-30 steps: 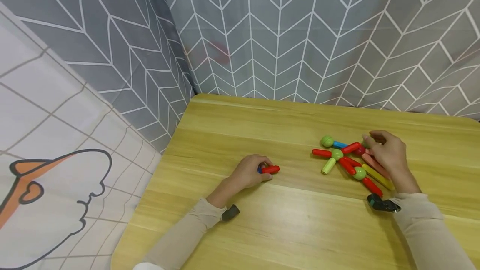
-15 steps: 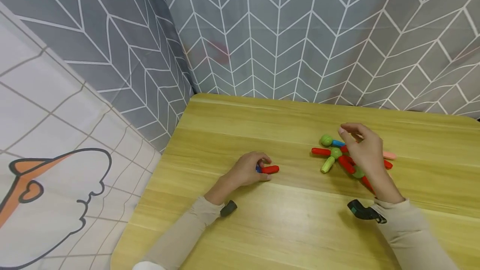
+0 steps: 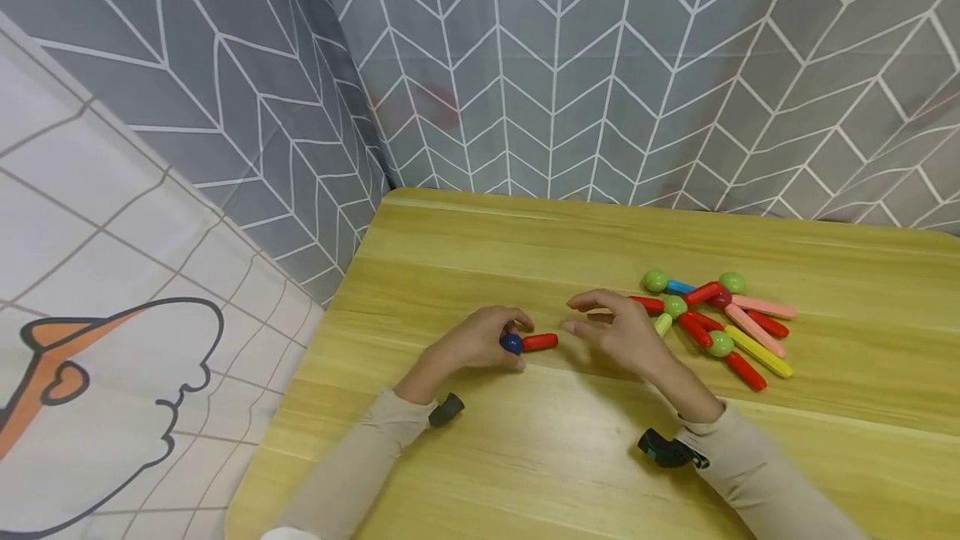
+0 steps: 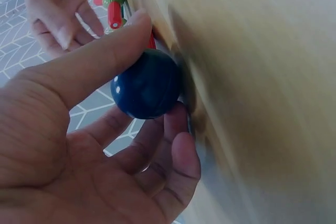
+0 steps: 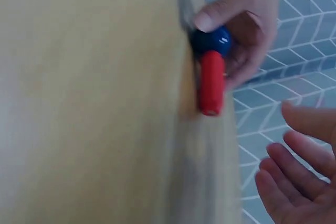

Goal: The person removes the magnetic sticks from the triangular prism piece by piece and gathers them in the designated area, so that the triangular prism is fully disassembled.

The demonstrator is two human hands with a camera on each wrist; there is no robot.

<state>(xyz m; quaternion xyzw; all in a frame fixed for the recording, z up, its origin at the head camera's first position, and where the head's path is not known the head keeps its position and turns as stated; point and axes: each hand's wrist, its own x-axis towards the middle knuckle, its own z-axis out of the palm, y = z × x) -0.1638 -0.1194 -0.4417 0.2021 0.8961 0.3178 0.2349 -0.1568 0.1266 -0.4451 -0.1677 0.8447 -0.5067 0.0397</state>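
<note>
My left hand (image 3: 477, 337) holds a dark blue ball (image 3: 512, 343) between its thumb and fingers, low over the wooden table. A short red rod (image 3: 540, 342) is joined to the ball and points right; the right wrist view shows the rod (image 5: 211, 83) end-on toward that camera. In the left wrist view the thumb lies across the top of the blue ball (image 4: 147, 85), with fingers curled beneath it. My right hand (image 3: 618, 332) hovers right of the rod's tip, fingers apart and loosely bent, holding nothing; the right wrist view shows those spread fingers (image 5: 294, 177).
Right of my right hand lies a cluster of red, pink, blue and yellow rods joined by green balls (image 3: 675, 307) and a dark red ball (image 3: 720, 298). A yellow rod (image 3: 759, 352) lies at its near side. A patterned grey curtain (image 3: 570, 73) hangs behind the table (image 3: 540, 457).
My right hand has left the rod cluster and come leftward toward the red rod, uncovering the cluster. My left hand has shifted its hold slightly, showing more of the blue ball.
</note>
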